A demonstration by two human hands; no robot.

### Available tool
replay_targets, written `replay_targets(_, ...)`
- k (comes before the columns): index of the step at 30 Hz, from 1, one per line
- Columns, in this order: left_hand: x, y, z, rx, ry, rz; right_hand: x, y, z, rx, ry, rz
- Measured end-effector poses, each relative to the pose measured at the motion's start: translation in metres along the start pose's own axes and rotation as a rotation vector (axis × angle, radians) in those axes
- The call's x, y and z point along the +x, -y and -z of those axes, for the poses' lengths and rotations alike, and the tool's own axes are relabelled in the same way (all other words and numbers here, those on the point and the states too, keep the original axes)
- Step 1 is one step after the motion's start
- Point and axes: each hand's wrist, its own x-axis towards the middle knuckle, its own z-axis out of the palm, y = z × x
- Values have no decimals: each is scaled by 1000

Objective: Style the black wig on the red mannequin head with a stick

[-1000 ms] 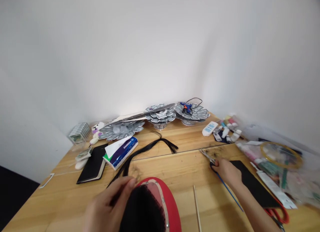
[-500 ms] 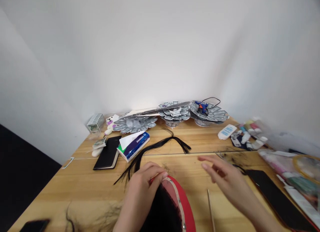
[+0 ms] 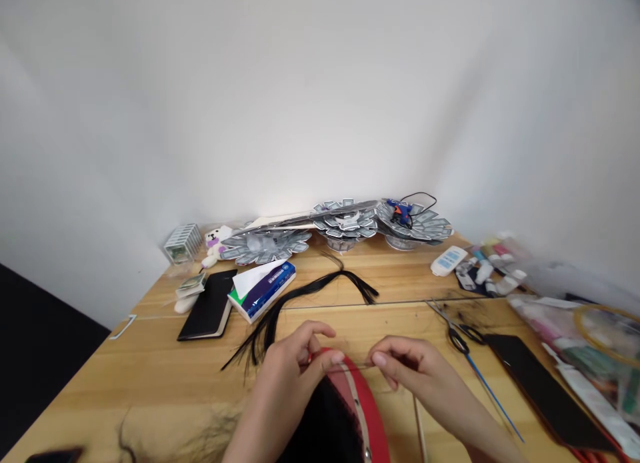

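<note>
L hand (image 3: 285,390) pinched on top edge of red wig form (image 3: 361,410); R hand (image 3: 415,370) pinching thin thread (image 3: 356,365).
Thread runs from R fingertips to form, just beside L hand. Form sits btw hands, black hair on it. Black hair strands (image 3: 300,300) lie on table (image 3: 150,356) just past L hand; scissors (image 3: 456,333), blue rod (image 3: 493,396), wood stick (image 3: 419,423) near R hand.

Light: bright, soft and even, glowing most on the white wall (image 3: 320,116) just above the table's far edge.
Shadows: faint and soft on the wooden tabletop (image 3: 165,356).
Blur: plastic bags (image 3: 590,336) at the right edge look smeared.
Distortion: wide-angle bowing toward the frame edges.
</note>
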Motion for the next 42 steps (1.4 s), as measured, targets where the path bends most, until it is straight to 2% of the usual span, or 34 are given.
replay_targets(5,-8,-9,12,-149,178,30,-7,-20,26,77,-48,-100)
replay_targets(7,-10,-10,16,-277,190,70,-10,-30,35,90,-63,-132)
replay_targets(9,-10,-7,19,-361,149,109,-12,-41,42,87,-87,-154)
replay_targets(14,-7,5,18,-318,1,74,-15,-70,57,39,-182,-219)
replay_targets(19,-5,4,15,-287,-43,60,-13,-84,72,-79,-374,-219)
replay_targets(22,-3,1,10,-268,-39,46,-14,-67,63,-121,-430,-165)
replay_targets(24,-3,0,6,-261,-25,43,-13,-46,45,-119,-387,-107)
replay_targets(27,-4,-2,2,-266,-8,42,-9,-14,7,-58,-199,-4)
replay_targets(30,-7,-3,3,-285,-16,34,0,-2,-21,47,8,54)
replay_targets(31,-8,-3,5,-292,-30,30,3,-4,-24,85,39,57)
replay_targets(33,-9,-2,10,-305,-72,21,7,-16,-22,156,24,39)
replay_targets(37,-5,-1,18,-327,-151,3,7,-55,3,260,-138,-42)
replay_targets(42,0,-1,7,-353,-126,-15,2,-94,21,296,-213,-133)
